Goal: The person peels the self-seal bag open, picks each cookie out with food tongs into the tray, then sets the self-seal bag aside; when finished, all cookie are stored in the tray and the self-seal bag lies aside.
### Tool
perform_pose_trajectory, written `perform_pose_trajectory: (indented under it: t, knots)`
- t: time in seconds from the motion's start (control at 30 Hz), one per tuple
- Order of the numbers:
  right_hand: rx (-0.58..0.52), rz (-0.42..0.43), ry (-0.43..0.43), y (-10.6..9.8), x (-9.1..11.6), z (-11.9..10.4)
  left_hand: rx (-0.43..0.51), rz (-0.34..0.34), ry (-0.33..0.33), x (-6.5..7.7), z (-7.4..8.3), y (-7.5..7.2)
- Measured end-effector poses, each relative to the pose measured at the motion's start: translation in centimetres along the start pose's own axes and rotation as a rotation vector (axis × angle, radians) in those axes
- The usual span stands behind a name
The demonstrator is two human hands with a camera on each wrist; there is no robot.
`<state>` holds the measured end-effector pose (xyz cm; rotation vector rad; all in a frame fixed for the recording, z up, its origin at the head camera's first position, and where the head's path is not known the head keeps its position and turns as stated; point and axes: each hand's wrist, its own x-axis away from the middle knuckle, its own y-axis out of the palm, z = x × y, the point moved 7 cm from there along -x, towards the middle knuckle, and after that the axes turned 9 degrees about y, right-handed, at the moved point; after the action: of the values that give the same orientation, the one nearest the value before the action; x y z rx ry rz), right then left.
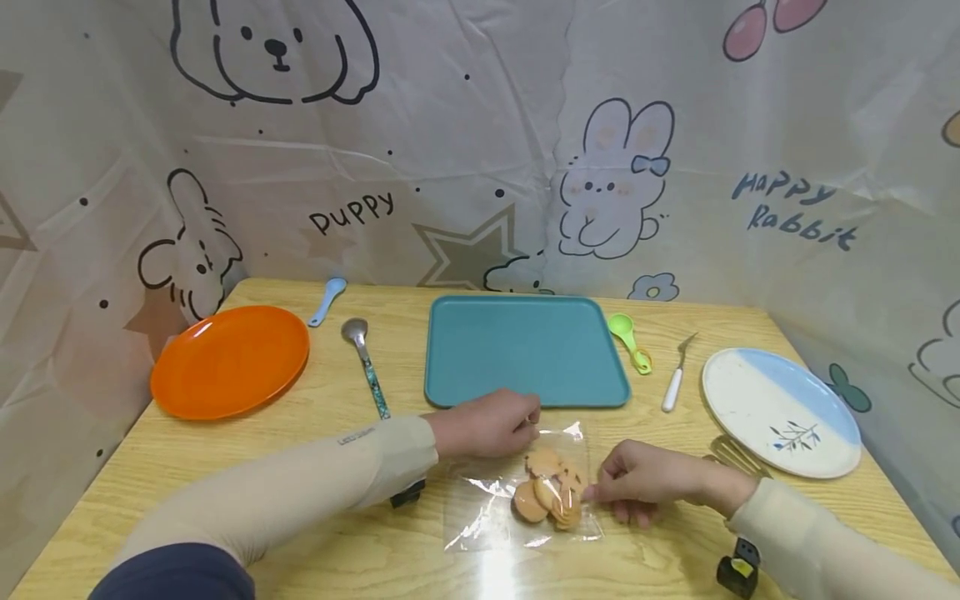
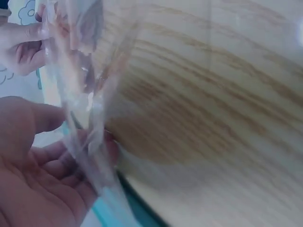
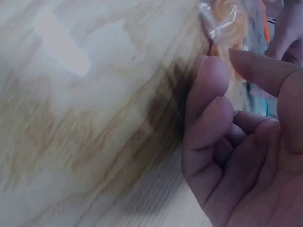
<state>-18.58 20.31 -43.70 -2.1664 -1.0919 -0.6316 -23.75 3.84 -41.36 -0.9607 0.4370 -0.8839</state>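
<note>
A clear plastic bag (image 1: 487, 508) lies on the wooden table, with several round cookies (image 1: 551, 487) gathered toward its right side. At its far edge, my left hand (image 1: 491, 423) pinches the plastic between thumb and curled fingers; the left wrist view shows the film (image 2: 90, 127) running past those fingers. My right hand (image 1: 648, 479) pinches the bag's right edge beside the cookies. In the right wrist view its thumb and forefinger meet at the plastic, close to a cookie (image 3: 232, 19). The left forearm reaches across the table's left part.
Behind the bag lies a teal tray (image 1: 525, 350). An orange plate (image 1: 232, 362), a blue spoon (image 1: 327, 302) and a metal spoon (image 1: 366, 358) are on the left. Rightward are a green spoon (image 1: 628, 342), a white-handled knife (image 1: 677, 375), a fork (image 1: 738, 454) and a white-blue plate (image 1: 757, 400).
</note>
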Motion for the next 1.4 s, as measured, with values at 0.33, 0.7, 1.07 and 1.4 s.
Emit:
perform_pose_trajectory:
  t: [0.33,0.7,1.07,1.4]
  knots:
    - [-0.031,-0.046,-0.019,0.7,0.1,0.0,-0.061,-0.078,-0.089,2.2,-0.5,-1.1]
    - [0.046,-0.088,-0.062,0.5,0.6,0.2,-0.091,-0.053,0.018,2.2,-1.0,-1.1]
    - [0.011,-0.047,0.035,-0.1,1.3,0.3,-0.075,-0.076,0.031,1.9,-1.0,-1.1]
    - [-0.035,-0.034,0.048,0.9,1.0,0.7,-0.074,-0.094,0.022,1.8,-1.3,-1.0]
